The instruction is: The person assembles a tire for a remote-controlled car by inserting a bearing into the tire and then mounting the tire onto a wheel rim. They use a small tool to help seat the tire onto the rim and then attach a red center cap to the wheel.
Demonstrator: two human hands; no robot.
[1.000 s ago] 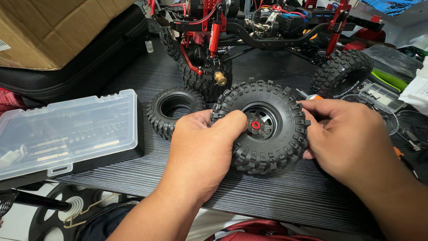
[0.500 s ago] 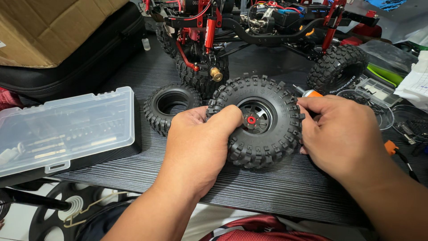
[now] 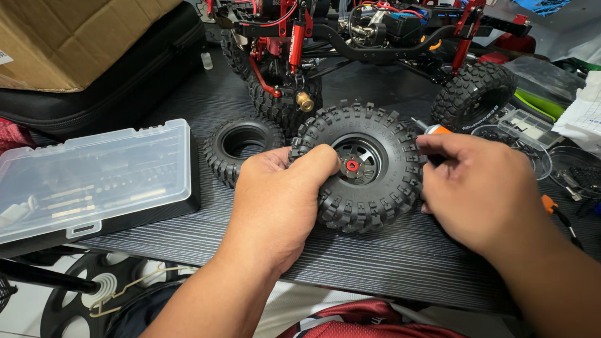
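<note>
A knobby black model-car wheel with a dark rim and a red hub nut stands on edge on the dark table. My left hand grips its left side, thumb across the tread. My right hand presses against the wheel's right side and holds an orange-tipped tool, mostly hidden under the fingers. A loose black tyre without a rim lies just left of the wheel. Behind stands the red-and-black crawler chassis.
A clear plastic parts case sits at the left, with a black bag and a cardboard box behind it. Small trays of parts and an orange-handled tool crowd the right. The table's front edge runs below my wrists.
The wheel and both hands have stayed together in nearly the same grip; the view has shifted a little, and my right hand covers more of the tool.
</note>
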